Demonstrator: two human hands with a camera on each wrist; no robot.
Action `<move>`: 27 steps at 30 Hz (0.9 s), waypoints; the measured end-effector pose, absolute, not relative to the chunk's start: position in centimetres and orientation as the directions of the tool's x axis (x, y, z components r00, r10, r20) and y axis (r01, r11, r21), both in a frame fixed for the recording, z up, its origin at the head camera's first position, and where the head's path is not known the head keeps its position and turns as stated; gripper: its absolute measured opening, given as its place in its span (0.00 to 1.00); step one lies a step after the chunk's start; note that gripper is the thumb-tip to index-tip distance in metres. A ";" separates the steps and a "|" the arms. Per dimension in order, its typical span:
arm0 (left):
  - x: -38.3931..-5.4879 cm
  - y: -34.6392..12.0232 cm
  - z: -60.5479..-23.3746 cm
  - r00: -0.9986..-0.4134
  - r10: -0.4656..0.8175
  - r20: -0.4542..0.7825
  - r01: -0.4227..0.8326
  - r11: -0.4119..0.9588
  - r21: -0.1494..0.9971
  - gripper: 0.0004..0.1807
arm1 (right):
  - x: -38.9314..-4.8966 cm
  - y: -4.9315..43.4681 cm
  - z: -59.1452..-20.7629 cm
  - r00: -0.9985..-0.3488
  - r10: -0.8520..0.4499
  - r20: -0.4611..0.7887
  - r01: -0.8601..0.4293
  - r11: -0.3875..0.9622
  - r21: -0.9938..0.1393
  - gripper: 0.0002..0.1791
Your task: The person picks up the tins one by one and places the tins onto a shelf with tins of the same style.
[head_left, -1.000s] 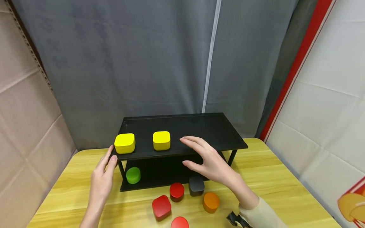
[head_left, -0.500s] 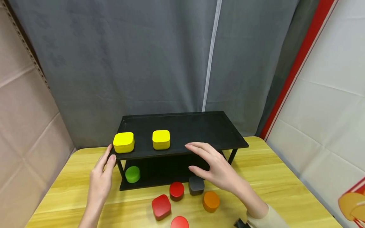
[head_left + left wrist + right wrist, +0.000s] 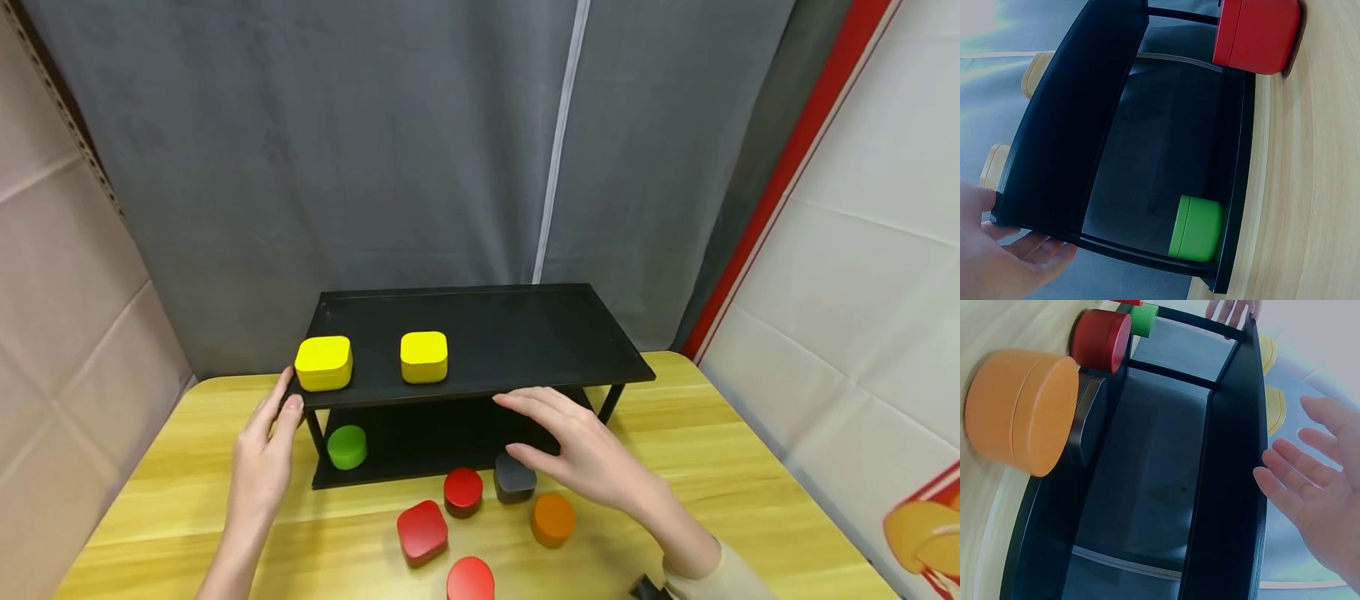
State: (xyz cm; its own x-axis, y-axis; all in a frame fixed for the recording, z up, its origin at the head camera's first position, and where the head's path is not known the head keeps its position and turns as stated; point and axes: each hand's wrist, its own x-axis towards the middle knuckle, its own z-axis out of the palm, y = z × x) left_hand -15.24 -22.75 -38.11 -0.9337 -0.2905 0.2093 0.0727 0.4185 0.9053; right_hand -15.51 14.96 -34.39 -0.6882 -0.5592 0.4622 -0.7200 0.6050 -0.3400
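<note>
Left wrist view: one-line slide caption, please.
Left hand holds the corner of a black two-tier shelf, with a green block on its lower tier.

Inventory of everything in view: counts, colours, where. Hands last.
Two-tier shelf: 1, black, on the table
Yellow pieces: 2, yellow, upper tier, left half
Green piece: 1, green, lower tier, left end
Round red pieces: 2, red, on the table; nearer one cut off
Squarish red piece: 1, red, on the table
Squarish grey piece: 1, dark grey, by the shelf front
Round orange piece: 1, orange, rightmost on the table
Table: 1, wood-toned, below
Curtain: 1, grey, behind
Side panels: 2, pale, left and right
Sleeve: 1, cream, right arm
Left grip: 1, bare, holding the shelf's left front corner
Right grip: 1, bare, near the shelf's front edge
</note>
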 end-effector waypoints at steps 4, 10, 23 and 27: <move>-15.4 -22.8 -37.9 -0.935 -0.281 0.215 0.080 0.424 0.902 0.27 | -15.5 15.2 -34.4 -0.706 -0.570 0.421 -0.706 0.614 -0.353 0.34; -15.4 -22.7 -38.0 -0.937 -0.287 0.200 0.062 0.425 0.903 0.28 | -15.6 15.6 -35.0 -0.743 -0.581 0.331 -0.669 0.638 -0.381 0.31; -15.3 -22.8 -38.1 -0.937 -0.288 0.195 0.056 0.428 0.902 0.27 | -17.0 16.3 -36.8 -0.781 -0.602 0.166 -0.614 0.693 -0.378 0.29; -15.3 -22.8 -38.0 -0.936 -0.297 0.188 0.041 0.439 0.898 0.26 | -17.5 16.2 -37.2 -0.789 -0.605 0.105 -0.595 0.710 -0.377 0.29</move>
State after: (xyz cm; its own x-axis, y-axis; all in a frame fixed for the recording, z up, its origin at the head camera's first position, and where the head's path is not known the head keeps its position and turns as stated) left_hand -15.27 -22.84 -37.99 -0.9363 -0.2969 0.1877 0.0408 0.4389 0.8976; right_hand -17.49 16.22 -37.22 -0.7894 -0.6048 0.1053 -0.5946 0.7104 -0.3766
